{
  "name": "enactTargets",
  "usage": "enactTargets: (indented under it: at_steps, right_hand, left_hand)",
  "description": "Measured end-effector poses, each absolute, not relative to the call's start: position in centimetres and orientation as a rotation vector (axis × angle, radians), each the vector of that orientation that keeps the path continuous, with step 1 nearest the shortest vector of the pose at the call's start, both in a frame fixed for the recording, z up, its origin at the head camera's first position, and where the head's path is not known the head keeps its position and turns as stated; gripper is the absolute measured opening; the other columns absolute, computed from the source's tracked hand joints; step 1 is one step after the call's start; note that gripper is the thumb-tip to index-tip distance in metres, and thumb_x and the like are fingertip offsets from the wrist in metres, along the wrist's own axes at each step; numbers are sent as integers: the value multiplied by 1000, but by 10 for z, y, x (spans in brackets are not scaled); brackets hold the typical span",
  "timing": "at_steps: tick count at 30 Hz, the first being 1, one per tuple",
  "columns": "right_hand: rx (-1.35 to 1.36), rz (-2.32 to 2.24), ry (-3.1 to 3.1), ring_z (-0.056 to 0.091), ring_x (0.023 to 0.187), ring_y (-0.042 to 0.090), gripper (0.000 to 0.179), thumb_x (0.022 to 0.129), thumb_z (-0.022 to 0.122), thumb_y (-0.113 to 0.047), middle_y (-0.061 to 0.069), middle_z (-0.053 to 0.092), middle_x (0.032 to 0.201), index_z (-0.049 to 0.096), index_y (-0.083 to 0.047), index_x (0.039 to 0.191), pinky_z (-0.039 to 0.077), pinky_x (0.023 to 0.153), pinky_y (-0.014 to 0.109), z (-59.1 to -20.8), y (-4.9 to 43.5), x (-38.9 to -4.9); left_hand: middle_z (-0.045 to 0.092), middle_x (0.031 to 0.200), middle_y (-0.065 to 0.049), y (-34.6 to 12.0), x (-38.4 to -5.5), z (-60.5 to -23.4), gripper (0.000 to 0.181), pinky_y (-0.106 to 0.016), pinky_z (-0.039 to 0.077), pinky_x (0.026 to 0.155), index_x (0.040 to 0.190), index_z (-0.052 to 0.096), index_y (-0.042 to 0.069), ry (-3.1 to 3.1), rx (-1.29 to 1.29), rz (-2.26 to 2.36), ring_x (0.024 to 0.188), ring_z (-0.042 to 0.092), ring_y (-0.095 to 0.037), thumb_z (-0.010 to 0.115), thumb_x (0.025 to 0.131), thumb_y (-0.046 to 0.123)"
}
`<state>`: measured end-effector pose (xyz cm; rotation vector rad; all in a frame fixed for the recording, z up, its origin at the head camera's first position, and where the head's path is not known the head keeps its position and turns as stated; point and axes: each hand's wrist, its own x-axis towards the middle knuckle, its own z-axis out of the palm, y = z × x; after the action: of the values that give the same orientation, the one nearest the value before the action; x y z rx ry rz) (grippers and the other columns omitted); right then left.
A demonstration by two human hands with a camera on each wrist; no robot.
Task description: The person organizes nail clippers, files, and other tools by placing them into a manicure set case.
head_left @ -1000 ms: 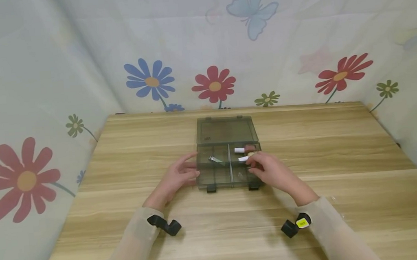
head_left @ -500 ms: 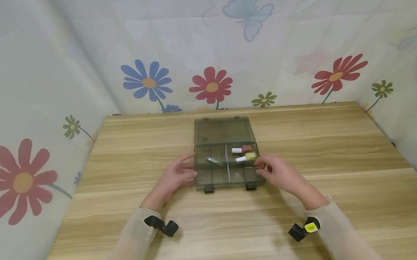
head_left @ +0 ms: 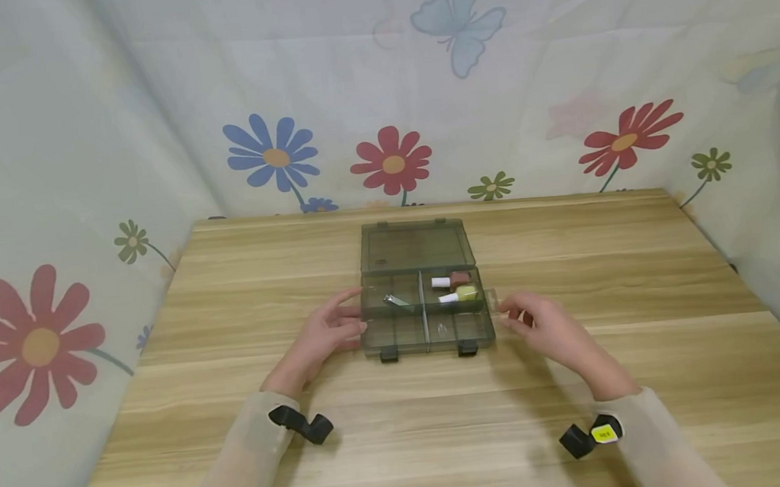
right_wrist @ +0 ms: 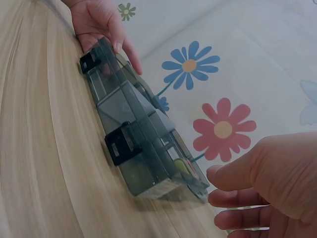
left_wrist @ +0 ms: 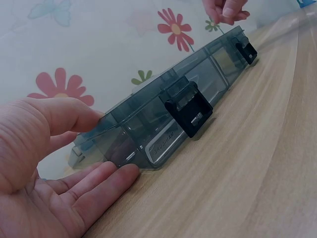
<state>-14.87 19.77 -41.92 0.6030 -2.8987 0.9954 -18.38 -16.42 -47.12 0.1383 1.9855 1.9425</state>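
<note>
A dark translucent compartment box (head_left: 397, 335) lies on the table with its lid tipped back. My left hand (head_left: 324, 329) holds its left end, thumb at the upper edge and fingertips low on the side, as the left wrist view shows. Off the right end, my right hand (head_left: 541, 327) pinches a thin, see-through plate like a divider (head_left: 491, 297). Inside the box are a nail clipper (head_left: 397, 301) on the left and two white-capped nail polish bottles at back right, one reddish-brown (head_left: 460, 278), one yellow-green (head_left: 466, 292). Something small and clear (head_left: 442, 329) sits at front right.
The box's lid (head_left: 418, 246) leans toward the back, and two black latches (head_left: 389, 354) jut from its front. A wood-grain table (head_left: 281, 260) supports it. Flower-printed cloth (head_left: 516, 96) hangs behind and beside the table.
My right hand has drawn away from the nail polish bottles to the right, past the box's end, carrying the clear plate. The left hand keeps its place on the box.
</note>
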Motion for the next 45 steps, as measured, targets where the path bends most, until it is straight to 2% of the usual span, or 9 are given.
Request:
enactTargets:
  at_steps: [14, 25, 35, 45]
  right_hand:
    - [506, 988, -2899, 51, 68, 16, 16, 84, 65, 0, 4, 60, 81, 64, 2, 99, 45, 59, 29, -417, 231, -134]
    - [433, 933, -2946, 51, 71, 16, 13, 86, 65, -4, 3, 59, 84, 64, -1, 98, 45, 61, 31, -417, 253, -122]
    - [442, 907, -2913, 50, 66, 13, 14, 81, 67, 2, 1, 58, 78, 64, 2, 94, 44, 56, 27, -418, 267, -112]
    - [389, 875, -3004, 49, 67, 14, 14, 82, 67, -1, 0, 58, 78, 64, 0, 95, 42, 54, 26, -416, 276, -105]
  left_hand:
    - [44, 129, -20, -165, -185, -472, 64, -42, 52, 80, 141, 39, 21, 2003, 140, 1934, 108, 53, -33, 66, 84, 6]
    - [45, 129, -20, -165, -183, -473, 65, -42, 52, 80, 141, 40, 21, 1991, 131, 1936, 108, 53, -33, 66, 83, 6]
    - [45, 129, -20, -164, -184, -472, 64, -43, 52, 80, 141, 39, 20, 1987, 139, 1936, 108, 54, -33, 66, 84, 6]
    - [45, 129, -20, -165, -183, -469, 65, -42, 52, 80, 141, 39, 19, 1980, 129, 1944, 107, 54, -32, 67, 83, 7]
